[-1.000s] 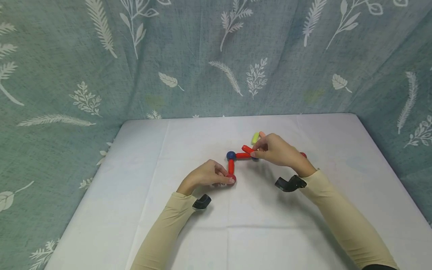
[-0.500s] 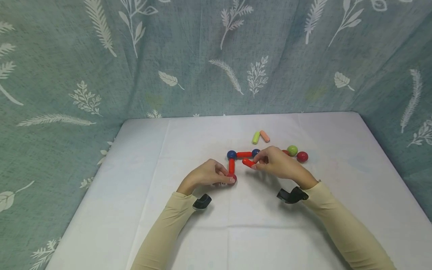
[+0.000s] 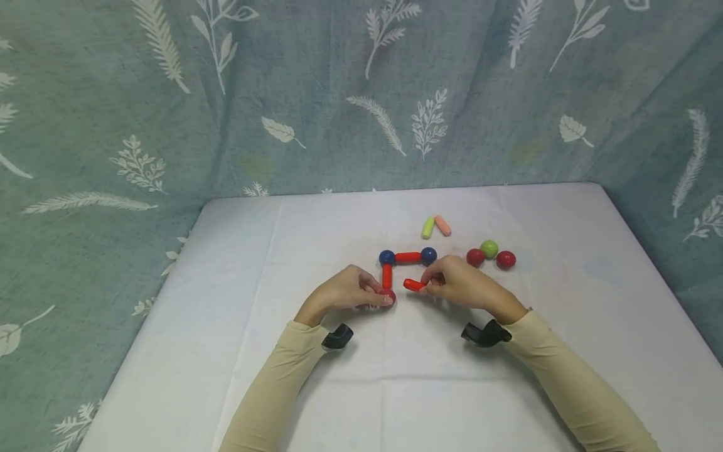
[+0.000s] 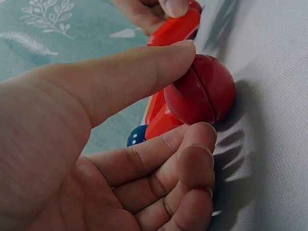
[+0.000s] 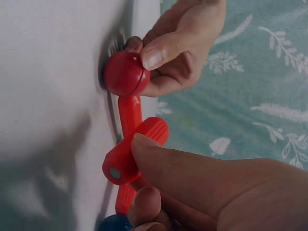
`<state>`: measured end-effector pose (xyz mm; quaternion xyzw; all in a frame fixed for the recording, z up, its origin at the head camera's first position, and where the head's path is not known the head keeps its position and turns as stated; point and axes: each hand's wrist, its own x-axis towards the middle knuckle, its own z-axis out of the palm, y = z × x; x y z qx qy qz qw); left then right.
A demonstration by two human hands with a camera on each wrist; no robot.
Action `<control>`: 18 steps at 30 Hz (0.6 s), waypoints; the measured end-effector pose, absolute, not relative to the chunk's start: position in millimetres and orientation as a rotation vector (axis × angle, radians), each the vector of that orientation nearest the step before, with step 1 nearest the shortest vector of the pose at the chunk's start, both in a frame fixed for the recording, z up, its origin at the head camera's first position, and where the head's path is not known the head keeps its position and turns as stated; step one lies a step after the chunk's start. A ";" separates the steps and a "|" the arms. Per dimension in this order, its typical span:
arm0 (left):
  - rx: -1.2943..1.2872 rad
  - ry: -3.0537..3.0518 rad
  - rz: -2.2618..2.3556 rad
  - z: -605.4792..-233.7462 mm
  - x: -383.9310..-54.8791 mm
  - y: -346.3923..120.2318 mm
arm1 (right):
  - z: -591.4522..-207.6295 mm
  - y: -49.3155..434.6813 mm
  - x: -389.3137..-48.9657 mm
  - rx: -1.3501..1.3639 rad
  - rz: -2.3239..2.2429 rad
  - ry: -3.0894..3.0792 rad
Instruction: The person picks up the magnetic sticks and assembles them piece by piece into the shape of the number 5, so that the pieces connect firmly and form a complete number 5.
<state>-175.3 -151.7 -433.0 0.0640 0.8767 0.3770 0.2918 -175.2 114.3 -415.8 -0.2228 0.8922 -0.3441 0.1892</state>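
My left hand (image 3: 347, 292) pinches a red ball (image 4: 207, 91) between thumb and fingers, low at the white cloth. From that ball a red rod (image 3: 386, 276) runs back to a blue ball (image 3: 386, 258). A second red rod (image 3: 408, 257) links it to another blue ball (image 3: 429, 256) on the right. My right hand (image 3: 460, 285) pinches a loose red rod (image 5: 127, 154), which has a grey metal disc in its end. In the head view this rod is held right of the left hand's red ball, apart from it.
Behind the joined pieces lie a yellow-green rod (image 3: 428, 228) and an orange rod (image 3: 443, 225). A green ball (image 3: 489, 249) and two red balls, one of them the right red ball (image 3: 506, 260), sit beyond my right hand. A patterned curtain (image 3: 339, 94) rises behind the table (image 3: 316, 402).
My right hand has carried the loose red rod toward me, from above the second blue ball to the right of the held red ball. The left hand has stayed in place.
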 end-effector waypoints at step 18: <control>0.171 2.341 1.007 -430.6 -174.0 -151.7 | -425.0 97.4 -170.4 -0.671 -0.775 2.549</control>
